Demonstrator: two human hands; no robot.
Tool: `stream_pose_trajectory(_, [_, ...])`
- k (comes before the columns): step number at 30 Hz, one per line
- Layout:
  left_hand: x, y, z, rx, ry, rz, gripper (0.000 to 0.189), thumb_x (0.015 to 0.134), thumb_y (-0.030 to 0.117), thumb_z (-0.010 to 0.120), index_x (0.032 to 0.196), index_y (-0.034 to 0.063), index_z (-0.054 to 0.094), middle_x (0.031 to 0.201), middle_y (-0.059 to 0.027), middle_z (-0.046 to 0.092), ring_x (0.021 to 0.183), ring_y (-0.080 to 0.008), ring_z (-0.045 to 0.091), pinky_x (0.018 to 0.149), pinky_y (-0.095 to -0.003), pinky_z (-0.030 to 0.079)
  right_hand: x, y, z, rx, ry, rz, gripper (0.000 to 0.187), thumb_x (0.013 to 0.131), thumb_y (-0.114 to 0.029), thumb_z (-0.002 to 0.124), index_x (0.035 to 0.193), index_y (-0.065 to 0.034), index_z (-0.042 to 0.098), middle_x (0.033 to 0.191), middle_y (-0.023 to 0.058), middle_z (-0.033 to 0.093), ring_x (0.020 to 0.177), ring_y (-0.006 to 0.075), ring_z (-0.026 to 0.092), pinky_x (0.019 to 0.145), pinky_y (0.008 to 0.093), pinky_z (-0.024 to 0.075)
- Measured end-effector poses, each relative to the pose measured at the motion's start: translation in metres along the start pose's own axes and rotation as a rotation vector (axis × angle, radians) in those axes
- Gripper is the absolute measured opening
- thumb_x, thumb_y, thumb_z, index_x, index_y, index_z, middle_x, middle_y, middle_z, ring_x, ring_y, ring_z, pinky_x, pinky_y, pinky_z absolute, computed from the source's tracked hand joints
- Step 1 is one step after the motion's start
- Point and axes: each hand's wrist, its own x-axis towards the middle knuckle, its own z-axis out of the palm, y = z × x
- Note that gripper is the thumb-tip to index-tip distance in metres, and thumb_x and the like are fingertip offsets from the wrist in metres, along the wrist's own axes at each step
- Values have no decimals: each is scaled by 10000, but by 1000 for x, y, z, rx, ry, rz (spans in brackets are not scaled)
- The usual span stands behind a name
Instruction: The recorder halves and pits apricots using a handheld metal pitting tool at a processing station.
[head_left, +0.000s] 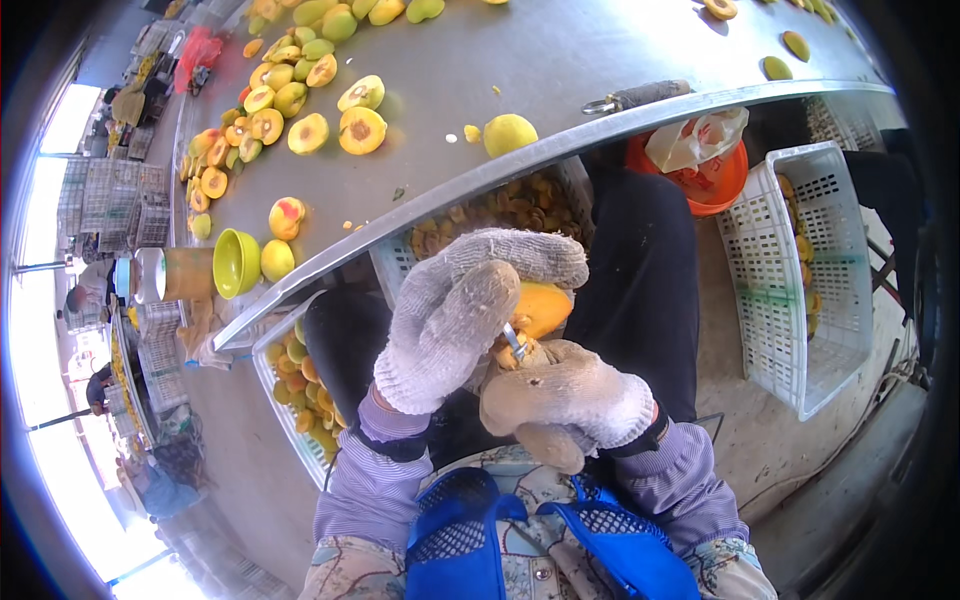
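Note:
My left hand (457, 315), in a grey-white knitted glove, grips a yellow peach piece (543, 309) in front of my lap. My right hand (566, 394), in a similar stained glove, is closed around a tool whose handle is hidden in the fist. The tool's small metal blade (515, 342) sticks out against the lower side of the fruit. A bit of orange flesh or stone (510, 358) shows beside the blade; I cannot tell which. Just beyond the hands, a crate of cut fruit pieces (510, 206) sits partly under the metal table (420, 82).
Halved peaches (266, 124) spread over the table's left side. Near its edge lie a whole yellow peach (510, 135) and a ring-ended tool with a wrapped handle (645, 95). A green bowl (236, 262) stands left. An orange bucket (716, 187) and white crates (772, 300) flank my legs.

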Motion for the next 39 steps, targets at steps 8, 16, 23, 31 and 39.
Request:
stream_pose_trajectory(8, [-15,-33,-7,-63,269,-108,641,917,582,546,1097,-29,621,1022,-234,673,868,-324,683,750,-442,582,-1,16,-9,303,-210,-65,367,852,-176,746,1144,15,633,995,81,684,881,142,648,773,265,524])
stream_pose_trajectory(16, [5,-13,-31,151,356,135,515,966,446,554,1196,-13,586,1093,-171,668,1031,-252,654,873,-339,541,11,5,-14,92,-366,105,350,832,-199,758,1104,-9,644,918,59,665,797,127,627,719,249,510])
stream_pose_trajectory(23, [46,4,-151,1504,419,-13,342,931,307,610,1204,104,644,1259,-87,629,1189,-231,585,997,-360,453,6,-8,-6,2,-217,66,257,861,-230,740,1022,-47,657,842,5,646,751,77,595,667,232,476])
stream_pose_trajectory(31, [128,-10,-71,1274,-174,314,339,912,237,587,1244,189,635,1299,-80,606,1243,-247,539,1083,-372,405,5,-18,8,-45,-78,112,219,862,-204,743,966,-59,616,759,-12,601,676,68,571,595,231,454])
stream_pose_trajectory(39, [155,-22,-91,1524,27,58,560,836,261,670,1356,147,498,1259,-93,602,1164,-297,576,1060,-361,417,14,-8,3,-16,70,-28,207,891,-188,719,934,-59,562,596,24,551,451,110,518,409,256,383])
